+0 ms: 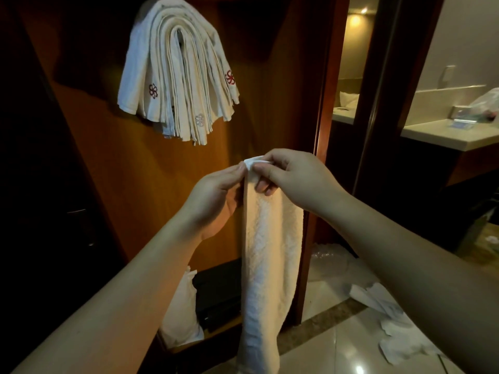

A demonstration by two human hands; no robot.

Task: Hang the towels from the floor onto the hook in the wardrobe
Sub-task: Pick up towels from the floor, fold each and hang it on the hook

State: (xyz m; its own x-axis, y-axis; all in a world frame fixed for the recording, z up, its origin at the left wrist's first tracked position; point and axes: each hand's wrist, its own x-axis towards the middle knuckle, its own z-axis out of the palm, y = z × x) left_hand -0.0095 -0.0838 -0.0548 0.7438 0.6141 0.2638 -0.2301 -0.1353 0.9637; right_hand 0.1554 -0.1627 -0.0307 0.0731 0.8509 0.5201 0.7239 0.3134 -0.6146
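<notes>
**towelguy:** Two hands on one white towel (271, 255) here. Left hand (216, 197) and right hand (293, 179) both pinch its top corner, close together, and the rest hangs straight down in front of the wardrobe (151, 171). It's soft, floppy and looks light, so I'd guess it folds wherever you grab it. Holding the top edge wider apart should make draping easier.

**hookfan:** Agreed. That bundle of hung towels (178, 74) looks pretty stuffed already, and I can't even see the hook under it, so that's the obstacle. More white cloth on the floor (337, 333) at right (388, 317), plus a pale bag (181, 314) low in the wardrobe.
</notes>
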